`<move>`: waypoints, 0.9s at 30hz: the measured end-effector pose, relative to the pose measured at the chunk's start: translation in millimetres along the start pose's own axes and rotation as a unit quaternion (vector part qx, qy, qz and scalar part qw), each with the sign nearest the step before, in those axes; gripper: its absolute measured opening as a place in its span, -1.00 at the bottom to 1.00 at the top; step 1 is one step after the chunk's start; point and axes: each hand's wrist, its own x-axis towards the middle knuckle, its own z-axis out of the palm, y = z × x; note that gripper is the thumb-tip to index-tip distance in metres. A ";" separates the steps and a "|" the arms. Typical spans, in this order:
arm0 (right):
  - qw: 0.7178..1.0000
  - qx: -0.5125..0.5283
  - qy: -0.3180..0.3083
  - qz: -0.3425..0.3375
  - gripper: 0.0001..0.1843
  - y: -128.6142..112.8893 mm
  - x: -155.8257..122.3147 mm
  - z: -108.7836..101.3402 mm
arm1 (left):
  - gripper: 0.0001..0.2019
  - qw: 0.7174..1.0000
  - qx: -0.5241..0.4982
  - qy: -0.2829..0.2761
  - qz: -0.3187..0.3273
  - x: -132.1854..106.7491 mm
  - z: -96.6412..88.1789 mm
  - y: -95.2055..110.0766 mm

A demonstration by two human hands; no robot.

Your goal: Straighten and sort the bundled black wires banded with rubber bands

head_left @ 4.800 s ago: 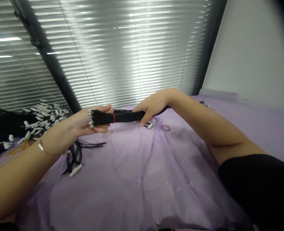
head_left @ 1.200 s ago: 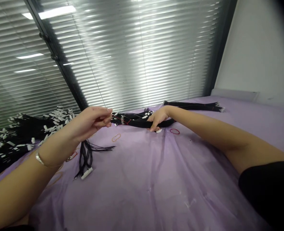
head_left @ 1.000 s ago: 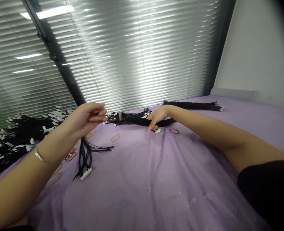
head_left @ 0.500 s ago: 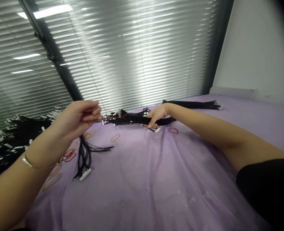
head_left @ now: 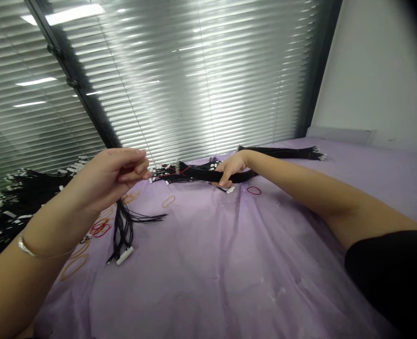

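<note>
Head view: over the last few seconds the left hand point(head_left: 118, 175) has come off the end of the bundle point(head_left: 204, 175) and drawn the red band point(head_left: 183, 172) out to the left. The band, which sat snug round the black wires, now runs in thin strands from the bundle's metal-tipped end to the left fingers. It seems to cross over itself at that end, so I judge it stretched and not seated as a plain single turn there. Since half a second ago little has shifted.

The left hand is raised, wrist level, fingers curled in and thumb near the forefinger; it appears to have the band at its tips, though the exact contact is too small to tell. The right hand point(head_left: 231, 168) is closed over the bundle's middle, palm down, wrist bent, thumb to the near side, its forearm slanting in from the right. The bundle lies roughly level at the far side of the cloth point(head_left: 180, 263), a red loop point(head_left: 254, 190) just beside it, nearer the wearer
</note>
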 end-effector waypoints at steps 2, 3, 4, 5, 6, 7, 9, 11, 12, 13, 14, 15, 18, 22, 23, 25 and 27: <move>1.000 -0.002 0.002 0.000 -0.59 0.7 -0.5 -0.4 | -0.63 1.000 0.004 0.000 -0.001 -0.5 -0.3 0.3; 1.000 -0.003 0.004 0.000 -0.60 1.1 -0.7 -0.5 | -0.63 1.000 0.006 -0.002 -0.001 -0.6 -0.5 0.4; 1.000 -0.003 0.004 -0.001 -0.60 1.7 -0.7 -0.5 | -0.62 1.000 0.009 -0.004 0.000 -0.6 -0.7 0.7; 1.000 -0.002 0.004 -0.002 -0.59 2.2 -0.6 -0.4 | -0.62 1.000 0.012 -0.007 -0.001 -0.7 -0.9 0.9; 1.000 -0.001 0.003 -0.003 -0.58 2.7 -0.5 -0.4 | -0.62 1.000 0.015 -0.010 -0.001 -0.6 -1.2 1.2; 1.000 0.000 0.001 -0.004 -0.57 3.2 -0.2 -0.5 | -0.62 1.000 0.018 -0.012 -0.001 -0.5 -1.4 1.4; 1.000 0.001 -0.001 -0.007 -0.56 4.2 0.3 -1.2 | -0.62 1.000 0.024 -0.014 0.001 -0.2 -1.8 1.4; 1.000 0.000 -0.002 -0.008 -0.57 5.3 0.8 -2.6 | -0.62 0.999 0.028 -0.016 0.006 0.1 -2.0 0.9; 1.000 -0.001 -0.003 -0.009 -0.58 5.9 0.9 -3.4 | -0.62 0.999 0.030 -0.017 0.008 0.2 -2.0 0.5; 1.000 -0.001 -0.004 -0.010 -0.58 6.4 0.9 -4.1 | -0.63 0.999 0.035 -0.018 0.011 0.3 -2.0 0.1; 1.000 -0.002 -0.005 -0.010 -0.59 6.9 0.9 -4.6 | -0.63 0.999 0.040 -0.020 0.013 0.3 -2.0 -0.3; 1.000 -0.002 -0.006 -0.011 -0.59 7.2 0.7 -4.9 | -0.63 0.999 0.044 -0.021 0.016 0.3 -2.0 -0.6; 1.000 0.001 -0.006 -0.016 -0.62 7.3 -0.1 -4.4 | -0.63 0.998 0.052 -0.023 0.019 0.7 -3.0 -1.1; 1.000 0.007 -0.005 -0.020 -0.62 6.9 -0.8 -2.8 | -0.63 0.998 0.055 -0.025 0.022 1.9 -4.7 -1.6; 1.000 0.007 -0.006 -0.019 -0.61 7.0 -0.9 -2.8 | -0.63 0.998 0.057 -0.026 0.024 2.1 -4.7 -1.6; 1.000 0.005 -0.006 -0.017 -0.60 8.0 -1.0 -3.5 | -0.61 0.997 0.062 -0.029 0.026 1.9 -4.0 -1.3; 1.000 0.001 -0.003 -0.014 -0.59 9.9 -1.1 -5.1 | -0.61 0.997 0.066 -0.031 0.021 0.9 -2.5 0.0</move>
